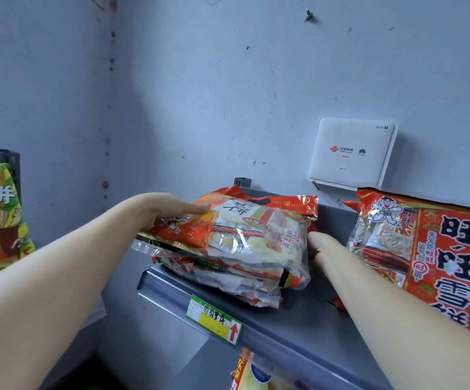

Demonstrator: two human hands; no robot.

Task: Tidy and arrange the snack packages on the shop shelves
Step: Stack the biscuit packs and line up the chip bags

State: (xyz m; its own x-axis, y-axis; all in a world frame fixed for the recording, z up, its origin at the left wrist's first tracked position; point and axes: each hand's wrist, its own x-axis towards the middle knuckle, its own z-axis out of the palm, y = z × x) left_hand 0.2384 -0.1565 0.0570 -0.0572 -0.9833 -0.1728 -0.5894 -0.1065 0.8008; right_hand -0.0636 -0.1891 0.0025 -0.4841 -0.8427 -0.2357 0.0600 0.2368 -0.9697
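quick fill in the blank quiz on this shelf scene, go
The left hand rests on ___ of the stacked red-orange plastic snack bags.
The right hand touches the stack's ___ side.
The white square router stands against the ___.
The green-yellow shelf label bears a red ___.
Missing: top; right; wall; arrow

White router [350, 153] stands upright against the wall [200, 94], logos on its face, "WIFI 7" in the corner. High up, a screw [309, 15] pokes from the stained paint. Lower down, a green-and-yellow price tag [214, 322], red arrow pointing up.
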